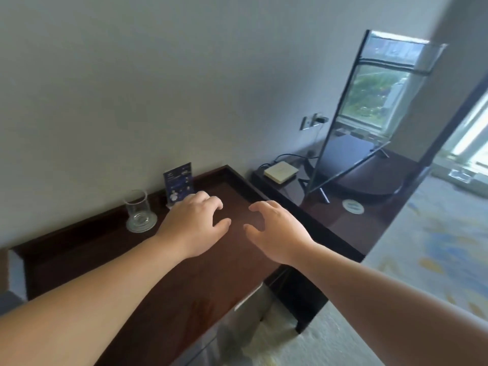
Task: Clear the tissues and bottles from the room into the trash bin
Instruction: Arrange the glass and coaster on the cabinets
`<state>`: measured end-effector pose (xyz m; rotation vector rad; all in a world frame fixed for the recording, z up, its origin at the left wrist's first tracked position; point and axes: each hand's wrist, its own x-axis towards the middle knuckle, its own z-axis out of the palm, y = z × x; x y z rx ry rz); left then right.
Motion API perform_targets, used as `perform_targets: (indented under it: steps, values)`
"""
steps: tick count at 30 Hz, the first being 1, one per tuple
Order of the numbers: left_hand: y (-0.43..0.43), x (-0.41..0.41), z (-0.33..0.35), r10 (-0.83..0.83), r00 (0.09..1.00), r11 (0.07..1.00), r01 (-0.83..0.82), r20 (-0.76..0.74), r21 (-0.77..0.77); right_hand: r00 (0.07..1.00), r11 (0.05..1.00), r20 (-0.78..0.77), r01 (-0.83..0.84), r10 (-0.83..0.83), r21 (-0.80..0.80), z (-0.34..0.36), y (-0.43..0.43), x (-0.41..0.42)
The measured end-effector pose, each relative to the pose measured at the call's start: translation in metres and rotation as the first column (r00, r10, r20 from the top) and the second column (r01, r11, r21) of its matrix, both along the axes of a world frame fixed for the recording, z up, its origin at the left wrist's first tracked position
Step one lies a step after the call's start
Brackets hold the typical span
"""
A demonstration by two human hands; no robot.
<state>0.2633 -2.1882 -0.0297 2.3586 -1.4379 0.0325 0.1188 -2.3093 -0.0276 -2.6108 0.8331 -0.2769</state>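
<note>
Left grip (195, 225): yours; fingers loosely curled, holding nothing, over the table (132, 286)
Right grip (277, 231): likewise empty
Tissues, bottles, bin: none in view
Risk: glass (138, 212) stands near; your careless sweep could topple it

Setting: hotel guest room, most likely. Evidence: a long dark-brown polished wooden desk (158, 273) with a raised back lip stands against a plain grey wall (158, 88). On it, a clear drinking glass (137, 207) stands on a round glass coaster (132, 228), with an upright blue printed card (178, 183) near it at the wall. A lower dark glossy cabinet (351, 231) adjoins, carrying a flat-screen television (369, 114) and a flat white plastic box (281, 171) with cables. Pale carpet with blue and yellow pattern (435, 247) covers the floor.
</note>
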Motion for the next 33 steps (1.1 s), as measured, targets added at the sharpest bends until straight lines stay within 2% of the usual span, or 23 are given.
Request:
perform_targets:
  steps: [13, 21, 33]
  values:
    - [-0.147, -0.145, -0.002, -0.213, 0.977, 0.977, 0.213, -0.003, 0.022, 0.981, 0.98, 0.0, 0.196, -0.196, 0.037, -0.013, -0.119, -0.159]
    - [-0.225, -0.214, -0.01, -0.253, 0.967, 0.966, 0.254, -0.027, 0.053, 0.963, 0.961, 0.002, 0.268, -0.269, 0.07, -0.023, -0.188, -0.234]
    - [-0.303, -0.24, -0.03, -0.327, 0.943, 0.937, 0.333, -0.064, 0.11, 0.933, 0.928, -0.015, 0.359, -0.359, 0.103, -0.035, -0.253, -0.263]
